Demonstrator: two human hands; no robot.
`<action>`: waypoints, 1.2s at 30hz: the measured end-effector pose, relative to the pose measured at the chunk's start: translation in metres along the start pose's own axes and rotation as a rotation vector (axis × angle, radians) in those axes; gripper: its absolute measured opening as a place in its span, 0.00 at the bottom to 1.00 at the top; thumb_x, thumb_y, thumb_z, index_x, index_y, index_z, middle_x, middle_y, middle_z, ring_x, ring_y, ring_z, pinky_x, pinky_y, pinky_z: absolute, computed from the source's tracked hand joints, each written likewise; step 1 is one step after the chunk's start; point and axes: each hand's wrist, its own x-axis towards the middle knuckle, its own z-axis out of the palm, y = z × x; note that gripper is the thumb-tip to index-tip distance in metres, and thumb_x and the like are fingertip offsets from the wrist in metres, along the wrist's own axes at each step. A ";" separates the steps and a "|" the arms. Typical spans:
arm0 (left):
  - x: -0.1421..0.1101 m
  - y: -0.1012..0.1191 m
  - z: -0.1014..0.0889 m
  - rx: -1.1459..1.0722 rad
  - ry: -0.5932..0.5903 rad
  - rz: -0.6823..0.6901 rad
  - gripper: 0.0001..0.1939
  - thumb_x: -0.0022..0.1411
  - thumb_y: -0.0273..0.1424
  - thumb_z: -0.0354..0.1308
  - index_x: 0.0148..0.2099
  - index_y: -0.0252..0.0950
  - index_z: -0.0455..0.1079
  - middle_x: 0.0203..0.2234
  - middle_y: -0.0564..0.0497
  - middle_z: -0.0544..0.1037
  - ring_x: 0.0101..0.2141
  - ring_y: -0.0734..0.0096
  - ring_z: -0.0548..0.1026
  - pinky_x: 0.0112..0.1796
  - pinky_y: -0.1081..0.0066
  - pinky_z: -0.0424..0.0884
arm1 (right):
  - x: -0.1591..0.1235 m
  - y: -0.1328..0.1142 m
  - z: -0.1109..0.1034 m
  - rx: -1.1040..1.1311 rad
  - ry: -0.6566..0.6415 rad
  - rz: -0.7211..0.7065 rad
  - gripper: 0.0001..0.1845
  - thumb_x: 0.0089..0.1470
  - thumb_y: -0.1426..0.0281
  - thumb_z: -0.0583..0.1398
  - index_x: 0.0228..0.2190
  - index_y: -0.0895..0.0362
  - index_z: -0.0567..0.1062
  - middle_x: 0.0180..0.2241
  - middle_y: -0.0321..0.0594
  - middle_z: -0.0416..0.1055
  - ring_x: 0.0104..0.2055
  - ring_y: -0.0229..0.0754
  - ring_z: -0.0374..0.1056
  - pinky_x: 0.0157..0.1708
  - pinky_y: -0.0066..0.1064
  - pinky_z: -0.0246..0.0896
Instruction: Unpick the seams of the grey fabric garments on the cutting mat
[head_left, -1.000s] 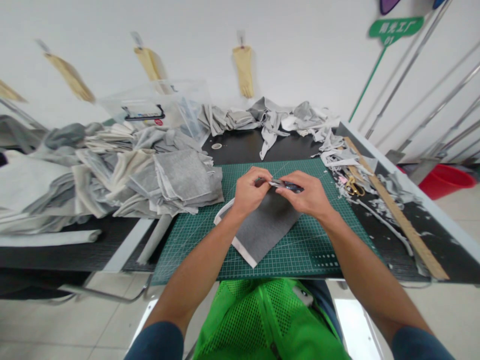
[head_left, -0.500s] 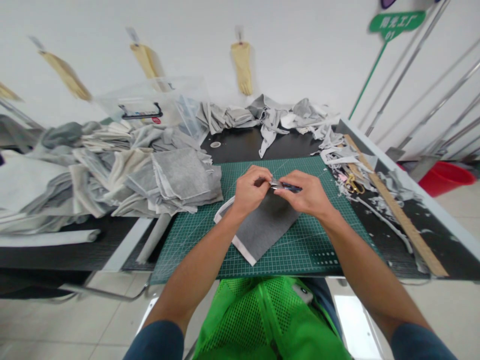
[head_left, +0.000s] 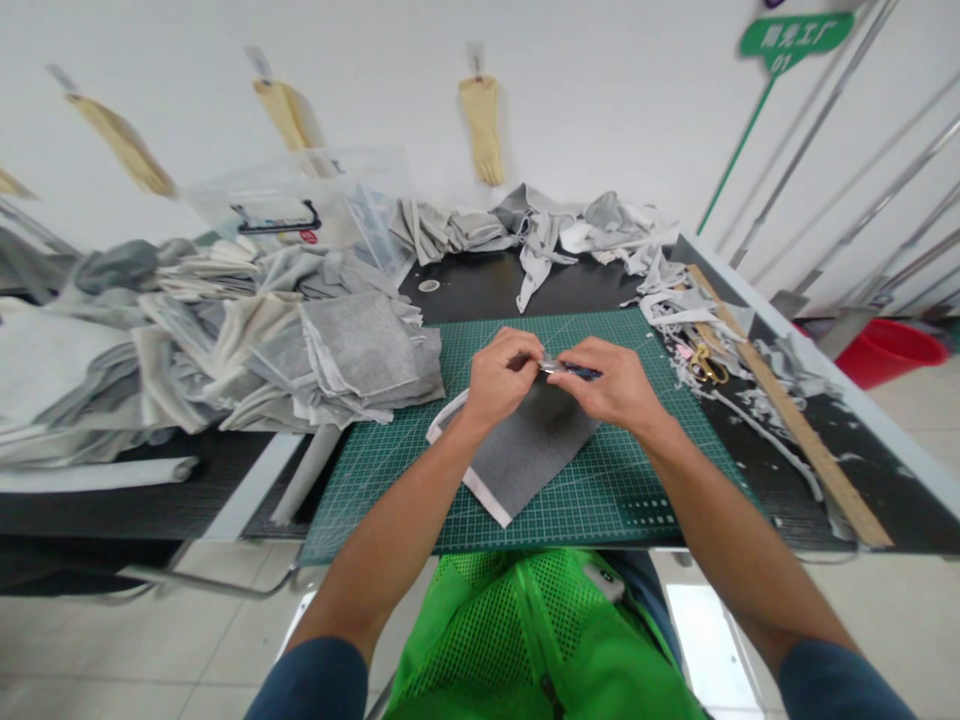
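A grey piece of cloth (head_left: 517,465) with white edging lies partly on the green cutting mat (head_left: 390,490), its far edge raised toward my fingers. My left hand (head_left: 504,375) is closed in a pinch at that edge. Closed around a small metal tool with a dark blue handle (head_left: 583,372) is my right hand (head_left: 611,380). The tool's shiny end (head_left: 551,364) points left and meets the left fingertips at the cloth. Its exact kind is hard to make out, since fingers cover much of it.
Piled grey cloths (head_left: 360,345) fill the left, before a clear plastic box (head_left: 277,200). Fabric scraps (head_left: 536,240) lie along the back. On the right are gold-handled scissors (head_left: 709,366), a wooden ruler (head_left: 806,420) and shreds. A red bucket (head_left: 889,352) stands beyond the table.
The view has shifted very slightly. Both hands keep nearly the same place and grip, and the cloth lies as before.
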 end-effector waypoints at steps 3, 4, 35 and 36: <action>0.000 -0.001 0.000 0.017 0.009 0.020 0.09 0.56 0.19 0.60 0.32 0.39 0.74 0.33 0.51 0.81 0.39 0.68 0.78 0.43 0.65 0.75 | -0.001 0.002 0.001 0.004 0.006 -0.012 0.11 0.60 0.58 0.68 0.37 0.52 0.85 0.35 0.41 0.81 0.37 0.45 0.75 0.39 0.36 0.68; 0.000 -0.002 0.001 0.019 0.014 0.029 0.09 0.56 0.18 0.60 0.32 0.39 0.74 0.33 0.51 0.81 0.38 0.68 0.78 0.43 0.66 0.75 | -0.001 0.003 0.002 0.003 0.010 -0.015 0.11 0.60 0.58 0.68 0.37 0.52 0.85 0.35 0.41 0.81 0.37 0.45 0.75 0.39 0.36 0.68; 0.001 -0.005 -0.002 0.165 -0.070 0.127 0.10 0.54 0.17 0.60 0.32 0.39 0.74 0.31 0.53 0.80 0.38 0.68 0.78 0.43 0.66 0.74 | -0.002 0.002 -0.001 -0.074 -0.022 -0.003 0.09 0.58 0.61 0.69 0.36 0.53 0.84 0.35 0.41 0.80 0.37 0.45 0.74 0.38 0.35 0.67; 0.001 -0.005 -0.001 0.166 -0.070 0.124 0.10 0.54 0.17 0.60 0.32 0.39 0.74 0.31 0.53 0.80 0.38 0.68 0.78 0.43 0.66 0.74 | -0.002 0.003 -0.001 -0.076 -0.021 -0.001 0.09 0.58 0.61 0.68 0.36 0.53 0.84 0.35 0.41 0.80 0.37 0.45 0.74 0.38 0.35 0.67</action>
